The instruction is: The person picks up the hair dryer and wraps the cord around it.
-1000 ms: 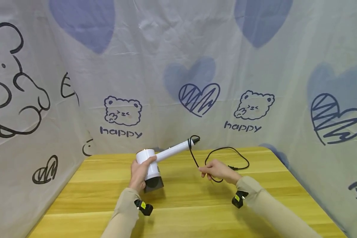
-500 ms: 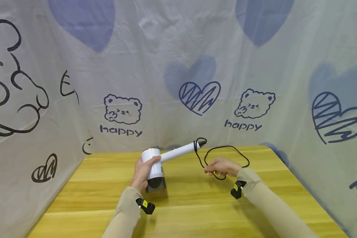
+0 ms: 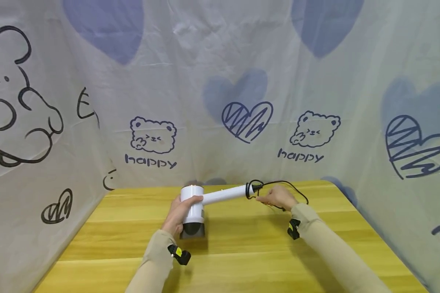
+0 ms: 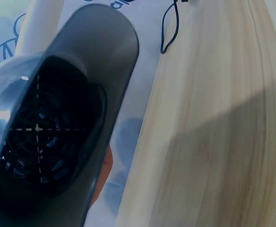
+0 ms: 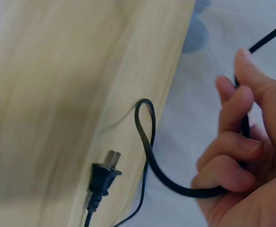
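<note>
My left hand (image 3: pixel 179 211) grips the barrel of a white hair dryer (image 3: pixel 192 203), thumb across it near the handle. The handle points right, and its dark flat nozzle (image 4: pixel 105 38) faces toward me, its grille visible in the left wrist view. Black power cord (image 3: pixel 250 191) is looped round the handle's end, by the ribbed sleeve. My right hand (image 3: pixel 278 197) pinches the cord just right of the handle; in the right wrist view the cord runs through its curled fingers (image 5: pixel 230 146). The two-pin plug (image 5: pixel 104 177) hangs over or lies on the table beyond that hand.
Below is a yellow wood-grain table (image 3: pixel 234 260). A printed white cloth (image 3: pixel 205 162) hangs close behind its far edge and along both sides. A loose loop of cord (image 3: pixel 297 189) extends behind the right hand.
The hair dryer has shifted right and its handle has tipped lower, nearer level. My right hand has moved right and up, bringing the cord closer round the handle's end.
</note>
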The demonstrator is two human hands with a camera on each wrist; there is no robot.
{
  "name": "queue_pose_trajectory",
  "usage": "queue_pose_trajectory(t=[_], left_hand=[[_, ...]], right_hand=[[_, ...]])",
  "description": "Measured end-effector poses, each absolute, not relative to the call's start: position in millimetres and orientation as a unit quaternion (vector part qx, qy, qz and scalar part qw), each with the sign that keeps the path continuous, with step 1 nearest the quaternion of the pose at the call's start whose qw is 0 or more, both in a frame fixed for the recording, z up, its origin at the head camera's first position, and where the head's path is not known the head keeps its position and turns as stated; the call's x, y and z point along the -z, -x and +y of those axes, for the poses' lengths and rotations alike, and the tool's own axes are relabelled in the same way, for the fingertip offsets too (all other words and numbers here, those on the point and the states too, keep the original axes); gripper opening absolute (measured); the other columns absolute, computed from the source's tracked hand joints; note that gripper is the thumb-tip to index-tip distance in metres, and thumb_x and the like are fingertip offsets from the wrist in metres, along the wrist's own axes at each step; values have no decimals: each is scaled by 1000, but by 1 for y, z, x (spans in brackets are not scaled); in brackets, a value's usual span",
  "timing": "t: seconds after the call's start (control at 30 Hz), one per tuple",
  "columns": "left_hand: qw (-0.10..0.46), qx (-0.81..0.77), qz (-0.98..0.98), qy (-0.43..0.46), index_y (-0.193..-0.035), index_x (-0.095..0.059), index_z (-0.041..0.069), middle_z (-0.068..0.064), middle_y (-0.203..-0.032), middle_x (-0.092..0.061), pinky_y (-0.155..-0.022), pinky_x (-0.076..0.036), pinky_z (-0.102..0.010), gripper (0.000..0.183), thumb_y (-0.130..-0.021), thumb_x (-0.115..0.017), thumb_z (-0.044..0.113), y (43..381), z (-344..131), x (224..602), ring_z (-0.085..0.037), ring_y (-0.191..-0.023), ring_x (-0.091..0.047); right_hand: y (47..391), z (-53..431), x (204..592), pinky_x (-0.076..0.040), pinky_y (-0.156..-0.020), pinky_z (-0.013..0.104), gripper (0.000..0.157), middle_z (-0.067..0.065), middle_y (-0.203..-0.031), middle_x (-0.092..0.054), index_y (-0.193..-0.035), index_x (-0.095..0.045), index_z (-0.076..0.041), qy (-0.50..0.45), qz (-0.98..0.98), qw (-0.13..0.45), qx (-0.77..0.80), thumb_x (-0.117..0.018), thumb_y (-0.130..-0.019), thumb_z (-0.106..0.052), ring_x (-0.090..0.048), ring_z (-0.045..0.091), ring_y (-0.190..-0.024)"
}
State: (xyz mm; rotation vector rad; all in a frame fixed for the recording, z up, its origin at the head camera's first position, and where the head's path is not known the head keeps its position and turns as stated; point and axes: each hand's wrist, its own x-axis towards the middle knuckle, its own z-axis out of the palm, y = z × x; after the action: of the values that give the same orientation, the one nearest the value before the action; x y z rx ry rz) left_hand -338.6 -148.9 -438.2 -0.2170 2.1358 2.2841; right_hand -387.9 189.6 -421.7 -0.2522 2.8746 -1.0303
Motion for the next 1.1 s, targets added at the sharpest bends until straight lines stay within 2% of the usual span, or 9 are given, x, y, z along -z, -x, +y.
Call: queue_pose_trajectory(t=[0.1, 0.2, 0.3, 0.43, 0.57, 0.67, 0.9, 0.97, 1.1], left_hand=[[23, -724, 687, 59, -134, -47, 11, -15, -108, -64, -69, -59, -38, 72, -76, -81, 35, 337, -151, 440, -24, -80, -66], [42, -713, 699, 49, -136, -46, 10, -16, -109, -63, -69, -59, -38, 76, -75, -81, 38, 336, -151, 441, -25, -81, -66], [57, -695, 716, 45, -136, -44, 9, -17, -109, -63, -69, -59, -38, 78, -75, -80, 41, 335, -151, 441, -25, -83, -66], [58, -672, 737, 39, -136, -43, 8, -18, -110, -61, -68, -59, -38, 77, -76, -79, 41, 333, -151, 442, -26, -83, -65], [31, -651, 758, 27, -134, -44, 7, -19, -111, -60, -67, -59, -38, 76, -75, -82, 36, 333, -154, 443, -27, -82, -65], [4, -632, 775, 13, -132, -45, 5, -19, -112, -59, -67, -58, -37, 76, -73, -85, 33, 333, -154, 443, -27, -82, -64], [-32, -596, 802, 6, -132, -45, 1, -20, -112, -59, -68, -56, -35, 81, -69, -87, 29, 331, -152, 442, -28, -85, -62], [-43, -581, 812, 19, -133, -43, 3, -18, -112, -59, -68, -55, -34, 84, -68, -88, 30, 331, -151, 442, -27, -86, -61], [-71, -550, 831, 37, -135, -40, 2, -19, -113, -58, -70, -55, -34, 89, -66, -88, 33, 330, -149, 443, -29, -90, -61]], right_hand=[[392, 189, 419, -17, -41, 24, 53, -6, -44, -30, -46, -42, -17, 62, 941, 12, 331, -75, -85, -33, -19, 10, -42], [394, 188, 415, -20, -45, 23, 50, -6, -48, -26, -49, -38, -18, 67, 950, -26, 304, -68, -90, -20, -20, 10, -45], [394, 186, 411, -19, -47, 23, 51, -6, -50, -25, -50, -38, -19, 77, 956, -55, 279, -65, -92, -28, -21, 10, -47], [393, 187, 407, -18, -43, 22, 54, -8, -47, -31, -50, -49, -18, 91, 956, -78, 267, -68, -86, -53, -24, 8, -44], [393, 188, 403, -21, -41, 20, 39, -9, -50, -42, -66, -71, -17, 103, 956, -86, 259, -69, -86, -51, -30, 7, -45], [393, 187, 400, -21, -41, 20, 30, -7, -53, -46, -83, -78, -19, 111, 956, -86, 259, -69, -87, -47, -32, 8, -45], [389, 184, 399, -22, -41, 21, 29, -2, -72, -70, -97, -79, -16, 122, 954, -124, 246, -68, -90, -42, -36, 8, -44], [386, 181, 398, -20, -40, 21, 30, -1, -69, -69, -100, -79, -15, 124, 954, -133, 238, -66, -91, -41, -33, 8, -43], [381, 175, 395, -18, -38, 20, 32, -5, -55, -55, -104, -77, -13, 124, 950, -140, 251, -64, -93, -40, -28, 7, -40]])
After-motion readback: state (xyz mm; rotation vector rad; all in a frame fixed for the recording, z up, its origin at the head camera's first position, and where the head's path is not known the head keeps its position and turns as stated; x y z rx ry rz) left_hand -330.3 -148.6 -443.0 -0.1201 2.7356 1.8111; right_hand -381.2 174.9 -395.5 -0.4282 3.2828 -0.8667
